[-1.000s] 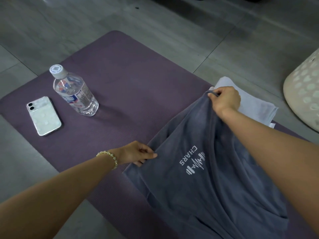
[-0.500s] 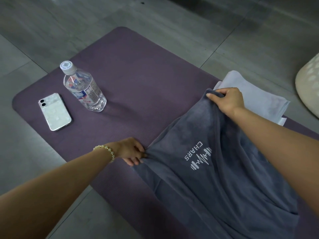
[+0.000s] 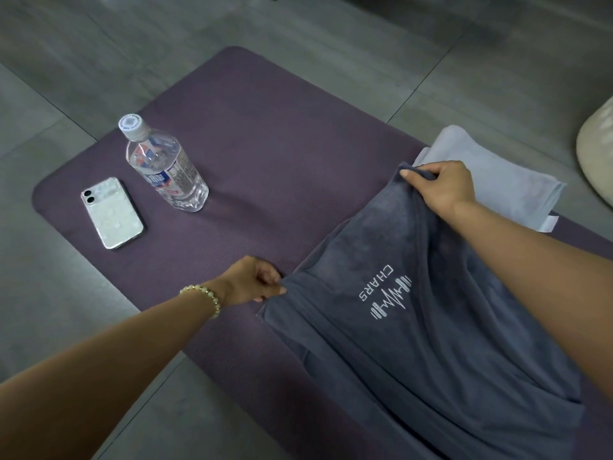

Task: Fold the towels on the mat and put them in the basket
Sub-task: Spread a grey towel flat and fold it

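towel: dark grey towel (image 3: 431, 343), "chars" logo facing up, lies rumpled on the purple mat (image 3: 282, 144) and is stretched between both sets of fingers.
left hand: left hand (image 3: 252, 280) low at the mat; its fingers (image 3: 273, 290) are curled and pinch the towel's left edge. bracelet (image 3: 202, 295) on the wrist.
right hand: right hand (image 3: 444, 187); its fingers (image 3: 418, 174) are curled round the towel's far corner, and the cloth drapes down from them.
pale towel: folded pale towel (image 3: 504, 184) just behind the right fingers, at the mat's edge.
basket: basket (image 3: 597, 154) well right of the right fingers, on the floor (image 3: 331, 34), cut off by the frame.
bottle: water bottle (image 3: 166, 167) upright on the mat, beyond and left of the left fingers.
phone: phone (image 3: 111, 212) flat on the mat, cameras up, beside the bottle, not touching it.
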